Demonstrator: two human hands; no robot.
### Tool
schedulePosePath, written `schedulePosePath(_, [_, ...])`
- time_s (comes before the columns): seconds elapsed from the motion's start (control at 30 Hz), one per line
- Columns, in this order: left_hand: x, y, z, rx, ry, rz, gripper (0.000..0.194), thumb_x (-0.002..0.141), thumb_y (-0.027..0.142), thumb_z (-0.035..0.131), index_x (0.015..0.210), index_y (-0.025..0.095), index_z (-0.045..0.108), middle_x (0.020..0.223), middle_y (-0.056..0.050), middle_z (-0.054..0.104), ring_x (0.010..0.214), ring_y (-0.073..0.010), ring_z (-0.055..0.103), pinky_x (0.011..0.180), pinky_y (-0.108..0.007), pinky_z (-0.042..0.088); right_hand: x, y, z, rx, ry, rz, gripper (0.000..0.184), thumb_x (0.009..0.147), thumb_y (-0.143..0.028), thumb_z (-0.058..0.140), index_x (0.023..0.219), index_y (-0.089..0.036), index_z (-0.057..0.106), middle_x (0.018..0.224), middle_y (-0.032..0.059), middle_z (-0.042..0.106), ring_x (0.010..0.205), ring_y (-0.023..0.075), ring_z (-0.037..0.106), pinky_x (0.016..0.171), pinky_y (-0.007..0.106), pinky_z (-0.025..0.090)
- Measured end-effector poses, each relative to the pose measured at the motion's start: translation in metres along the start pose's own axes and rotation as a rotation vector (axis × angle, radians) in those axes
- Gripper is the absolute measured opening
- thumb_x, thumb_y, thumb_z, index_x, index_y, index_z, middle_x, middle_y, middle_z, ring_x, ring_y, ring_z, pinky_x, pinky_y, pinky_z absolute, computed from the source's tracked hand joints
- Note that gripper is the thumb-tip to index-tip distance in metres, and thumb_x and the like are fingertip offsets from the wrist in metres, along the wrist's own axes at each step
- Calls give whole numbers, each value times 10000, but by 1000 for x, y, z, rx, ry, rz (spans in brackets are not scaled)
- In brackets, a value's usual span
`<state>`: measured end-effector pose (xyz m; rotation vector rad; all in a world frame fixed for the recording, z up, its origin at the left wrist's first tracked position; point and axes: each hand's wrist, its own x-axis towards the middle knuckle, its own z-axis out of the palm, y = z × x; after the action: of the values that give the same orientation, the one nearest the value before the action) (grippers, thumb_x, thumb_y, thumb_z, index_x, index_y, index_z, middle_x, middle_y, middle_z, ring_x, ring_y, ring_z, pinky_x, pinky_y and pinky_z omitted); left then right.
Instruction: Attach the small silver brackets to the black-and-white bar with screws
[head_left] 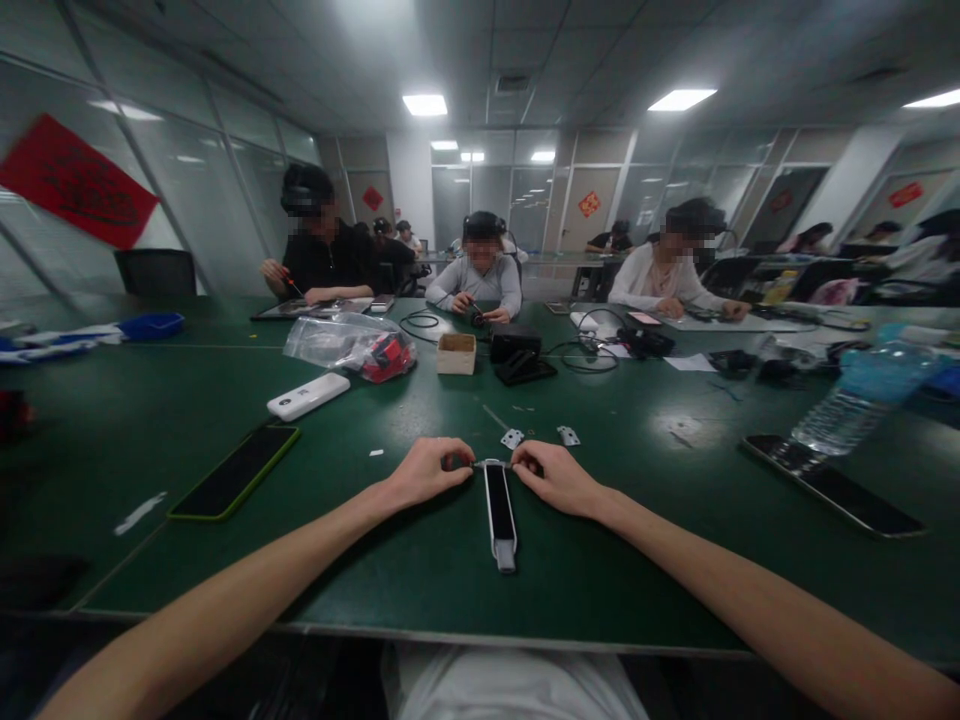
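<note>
A slim, long device with a black face and a white-grey frame lies on the green table, pointing toward me. At its far end my left hand comes in from the left, thumb and index finger pinched. From the other side my right hand is closed in a similar pinch, its fingers curled. Between the two pinches, a thin light strip seems to cross the device's far end; what each hand grips is too small to make out. Just beyond lie two small metal plates with holes, one left and one right.
On the green table, a green-edged phone and white power bank lie left. A water bottle lies by another phone at right. A small box and plastic bag sit ahead; several people work opposite.
</note>
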<state>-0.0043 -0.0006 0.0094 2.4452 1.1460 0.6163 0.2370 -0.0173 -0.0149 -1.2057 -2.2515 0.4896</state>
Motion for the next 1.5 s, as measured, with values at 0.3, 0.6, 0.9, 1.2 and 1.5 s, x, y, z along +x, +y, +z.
schedulePosePath(0.3, [0, -4, 1, -13, -2, 8, 159, 809, 270, 603, 913, 201, 701, 788, 15, 681, 657, -125, 584, 632, -217, 434, -1, -6, -4, 9, -17, 21, 124, 860, -202, 500, 893, -154, 609, 833, 36, 603, 706, 135, 536, 620, 256, 440])
schedulePosePath(0.6, [1, -12, 5, -122, -5, 15, 173, 835, 291, 613, 941, 199, 714, 900, -13, 727, 776, -164, 651, 739, -256, 476, 0, -3, -2, 19, -16, 12, 114, 861, -206, 507, 896, -162, 607, 835, 33, 598, 710, 138, 532, 627, 262, 442])
schedulePosePath(0.9, [2, -14, 7, -152, -15, 0, 156, 839, 272, 611, 903, 178, 717, 882, -20, 732, 804, -170, 664, 746, -242, 462, 0, -4, -1, -6, -7, -2, 120, 870, -206, 497, 892, -156, 603, 818, 32, 590, 692, 133, 519, 610, 251, 423])
schedulePosePath(1.2, [2, -10, 5, -166, -35, -55, 193, 829, 322, 596, 806, 167, 708, 762, -6, 716, 706, -155, 642, 666, -227, 449, 0, 0, 1, -15, -11, -12, 116, 881, -218, 490, 894, -166, 593, 827, 32, 586, 697, 136, 521, 616, 260, 428])
schedulePosePath(1.5, [3, -16, 2, -177, -112, 114, 169, 831, 329, 625, 867, 182, 702, 848, -14, 724, 763, -150, 657, 705, -214, 456, -1, -4, -2, -59, -8, -47, 99, 878, -181, 489, 886, -168, 586, 849, 44, 597, 753, 154, 540, 660, 273, 438])
